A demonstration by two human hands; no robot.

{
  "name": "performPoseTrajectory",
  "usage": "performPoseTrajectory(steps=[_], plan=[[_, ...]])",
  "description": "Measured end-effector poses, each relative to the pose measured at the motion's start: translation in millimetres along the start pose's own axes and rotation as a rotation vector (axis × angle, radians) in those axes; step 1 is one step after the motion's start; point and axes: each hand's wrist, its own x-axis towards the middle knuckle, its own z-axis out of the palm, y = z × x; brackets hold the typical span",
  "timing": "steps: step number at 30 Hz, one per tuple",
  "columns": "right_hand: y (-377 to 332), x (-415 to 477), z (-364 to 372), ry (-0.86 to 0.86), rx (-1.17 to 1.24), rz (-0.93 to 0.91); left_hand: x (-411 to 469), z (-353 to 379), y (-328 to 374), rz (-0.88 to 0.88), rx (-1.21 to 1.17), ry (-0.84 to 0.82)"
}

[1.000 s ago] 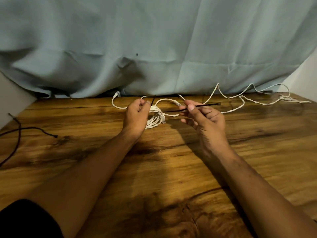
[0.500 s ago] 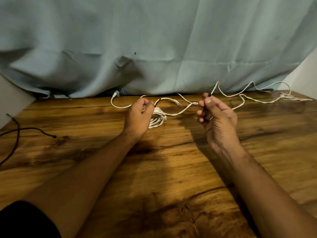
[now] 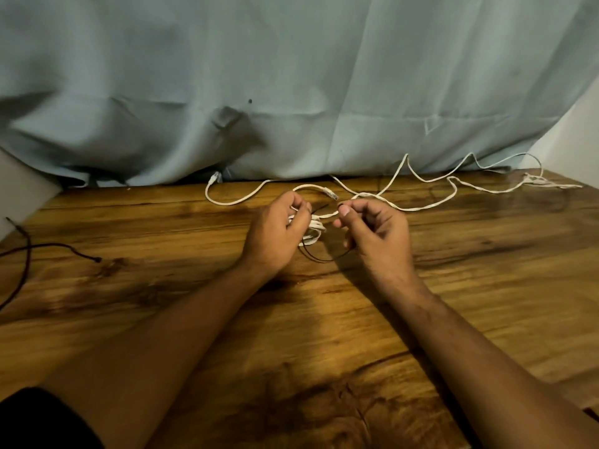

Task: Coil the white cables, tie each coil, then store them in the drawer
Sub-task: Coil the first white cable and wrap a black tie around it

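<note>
white cable coil [image 3: 312, 230] sits mid-table toward the back edge, gripped in the left hand [image 3: 275, 231], fingers curled round the bunched loops; black cable tie [image 3: 324, 259] curves in a loop under and in front of the coil; right hand [image 3: 376, 231] pinches the tie's other end between thumb and forefinger, just beside the left hand's fingertips

change: a second ago the tie stuck out straight to the right in the right hand; half a second ago that hand was well apart from the coil; now it is back in close and the tie is bent round the bundle; reads as wrap in progress, tie not closed yet, so this coil is not secured

loose white cable [image 3: 453, 189] trails uncoiled along the back toward the right corner, plug end [image 3: 331, 193] near the hands; probably still to coil; no drawer in view

wooden table [image 3: 324, 335] under all; black cord [image 3: 48, 245] far left; blue-grey curtain [image 3: 291, 76] behind
</note>
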Motion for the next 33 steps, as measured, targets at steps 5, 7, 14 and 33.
performPoseTrajectory(steps=[5,7,14,33], plan=[[3,-2,-1,0.004,-0.02,-0.04,-4,4,2,0.017,0.008,-0.02],[6,0,-2,0.024,-0.05,-0.059,-4,4,2,0.013,-0.003,-0.023],[9,3,-1,0.01,-0.063,-0.039,-3,5,3,0.026,0.004,-0.015],[16,2,0,-0.058,-0.061,-0.036,-5,7,3,0.04,0.03,-0.013]])
